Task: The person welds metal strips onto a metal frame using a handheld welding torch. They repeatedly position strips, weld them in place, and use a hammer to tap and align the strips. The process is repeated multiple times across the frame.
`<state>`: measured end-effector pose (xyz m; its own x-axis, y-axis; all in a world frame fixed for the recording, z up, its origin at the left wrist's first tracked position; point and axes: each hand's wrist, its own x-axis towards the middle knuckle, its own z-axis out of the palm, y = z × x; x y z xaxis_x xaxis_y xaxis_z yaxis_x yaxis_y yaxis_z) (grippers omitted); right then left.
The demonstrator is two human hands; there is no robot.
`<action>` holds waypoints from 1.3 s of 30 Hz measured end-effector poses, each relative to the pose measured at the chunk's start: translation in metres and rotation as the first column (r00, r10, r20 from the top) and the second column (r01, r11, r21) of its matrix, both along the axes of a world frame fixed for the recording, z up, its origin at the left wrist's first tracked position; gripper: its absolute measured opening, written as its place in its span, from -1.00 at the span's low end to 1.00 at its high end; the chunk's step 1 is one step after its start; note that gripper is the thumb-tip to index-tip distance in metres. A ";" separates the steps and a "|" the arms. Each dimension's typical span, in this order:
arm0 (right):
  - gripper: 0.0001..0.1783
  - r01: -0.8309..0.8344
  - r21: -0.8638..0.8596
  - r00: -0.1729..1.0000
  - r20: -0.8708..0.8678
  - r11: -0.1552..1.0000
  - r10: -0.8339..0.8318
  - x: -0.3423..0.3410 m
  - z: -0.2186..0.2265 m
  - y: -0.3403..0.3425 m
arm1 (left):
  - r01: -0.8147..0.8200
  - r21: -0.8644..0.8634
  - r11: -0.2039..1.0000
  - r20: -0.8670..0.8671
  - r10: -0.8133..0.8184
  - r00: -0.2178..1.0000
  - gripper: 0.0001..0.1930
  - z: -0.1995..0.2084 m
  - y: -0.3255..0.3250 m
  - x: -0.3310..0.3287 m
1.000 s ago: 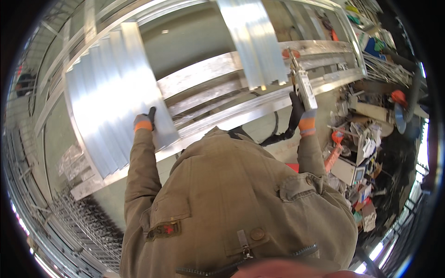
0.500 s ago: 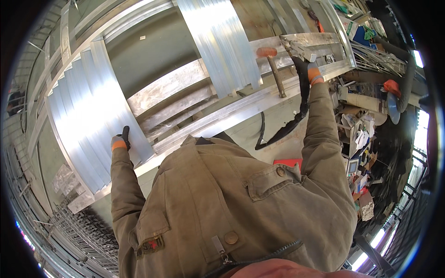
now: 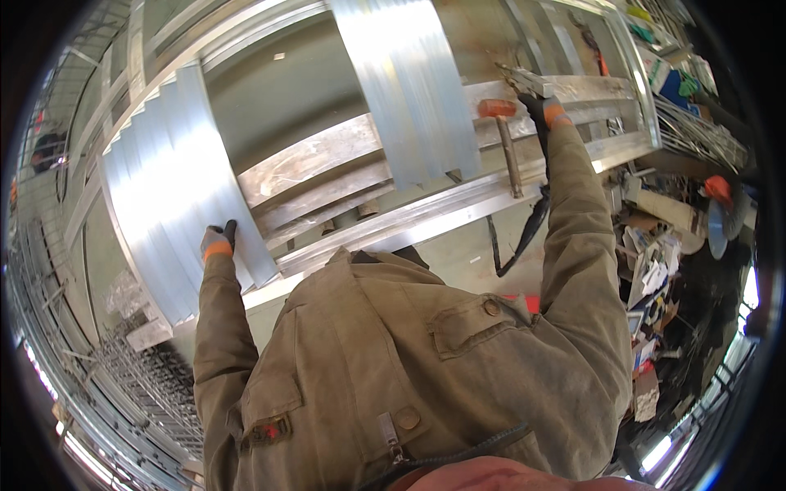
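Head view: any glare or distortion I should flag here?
In the head view, glare washes out much of the left corrugated sheet; in that same view, the metal frame bows toward the dark rim, while the hammer reads clearly.

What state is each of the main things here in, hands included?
Left hand: gloved, on the left sheet.
Right hand: gloved, at the metal tool; grip partly hidden.
Left sheet: ribbed, lying across the metal frame.
Right sheet: ribbed, lying apart from the left sheet.
Hammer: lying down, not held.
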<state>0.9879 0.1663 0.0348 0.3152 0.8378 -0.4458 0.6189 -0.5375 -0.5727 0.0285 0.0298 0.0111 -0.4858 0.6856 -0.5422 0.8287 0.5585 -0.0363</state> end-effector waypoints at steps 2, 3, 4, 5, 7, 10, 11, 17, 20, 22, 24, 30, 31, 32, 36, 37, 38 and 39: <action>-0.28 -0.001 -0.020 0.987 0.161 1.000 0.005 0.014 -0.020 -0.003 | -0.016 0.089 0.996 0.019 0.014 1.000 -0.10 -0.001 0.002 0.005; -0.39 -0.479 -0.187 0.722 0.471 0.858 0.506 0.024 -0.020 -0.005 | -0.079 0.110 0.991 0.103 0.068 0.992 -0.09 0.000 0.004 0.007; -0.43 -0.535 -0.183 0.599 0.607 0.825 0.523 0.024 -0.025 -0.007 | -0.073 0.138 0.988 0.069 0.064 0.996 -0.10 -0.001 0.005 0.011; -0.30 -0.634 -0.094 0.538 0.659 0.768 0.525 0.027 -0.022 -0.013 | -0.067 0.132 0.989 0.062 0.059 0.996 -0.12 0.000 0.007 0.014; -0.02 -0.172 0.096 0.937 0.323 0.981 0.132 0.017 -0.019 -0.012 | -0.113 0.106 0.988 0.042 0.109 0.993 -0.14 0.004 0.012 0.021; -0.20 0.011 0.232 0.942 0.323 0.973 -0.088 -0.010 -0.014 -0.038 | -0.178 0.132 0.975 0.037 0.174 0.984 -0.17 0.016 0.016 0.030; -0.29 0.041 0.281 0.923 0.357 0.959 -0.144 -0.017 -0.012 -0.048 | -0.189 0.136 0.972 0.049 0.184 0.982 -0.18 0.020 0.016 0.032; -0.26 -0.161 0.541 0.740 0.620 0.826 -0.261 -0.083 0.002 -0.127 | -0.211 0.187 0.959 0.121 0.190 0.974 -0.25 0.025 0.014 0.036; -0.31 -0.167 0.526 0.662 0.686 0.834 -0.301 -0.114 0.026 -0.154 | -0.204 0.168 0.964 0.102 0.189 0.977 -0.27 0.023 0.016 0.032; -0.34 -0.207 0.433 0.641 0.738 0.877 -0.213 -0.129 0.031 -0.166 | -0.201 0.149 0.968 0.102 0.187 0.977 -0.27 0.023 0.019 0.031; -0.31 -0.249 0.263 0.716 0.698 0.932 -0.006 -0.146 0.019 -0.177 | -0.188 0.133 0.973 0.104 0.175 0.979 -0.29 0.027 0.022 0.031; -0.28 -0.116 0.098 0.735 0.677 0.988 0.019 -0.171 -0.015 -0.197 | -0.207 0.121 0.971 0.115 0.193 0.974 -0.29 0.044 0.028 0.036; -0.29 -0.089 0.105 0.751 0.660 0.990 -0.002 -0.168 -0.016 -0.197 | -0.208 0.115 0.971 0.114 0.195 0.974 -0.28 0.046 0.029 0.036; -0.30 -0.026 0.102 0.811 0.584 0.994 -0.038 -0.164 -0.016 -0.196 | -0.206 0.107 0.973 0.125 0.192 0.973 -0.28 0.048 0.030 0.035; -0.35 0.020 -0.059 0.866 0.501 0.998 0.012 -0.136 -0.031 -0.192 | -0.181 0.108 0.978 0.142 0.165 0.976 -0.32 0.052 0.033 0.029; -0.36 -0.009 -0.004 0.878 0.478 1.000 0.010 -0.128 -0.037 -0.194 | -0.173 0.111 0.979 0.146 0.157 0.977 -0.34 0.053 0.033 0.027; -0.37 0.005 0.019 0.884 0.467 1.000 -0.013 -0.119 -0.043 -0.195 | -0.167 0.105 0.980 0.158 0.150 0.976 -0.34 0.054 0.034 0.024; -0.38 0.031 0.022 0.892 0.451 0.999 -0.037 -0.110 -0.047 -0.198 | -0.164 0.094 0.982 0.177 0.145 0.973 -0.35 0.056 0.035 0.021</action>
<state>0.8774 -0.0318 -0.0117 0.5079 0.8282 -0.2368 0.7941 -0.5567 -0.2439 0.0496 0.0651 0.0667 -0.4984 0.6681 -0.5525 0.7211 0.6732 0.1636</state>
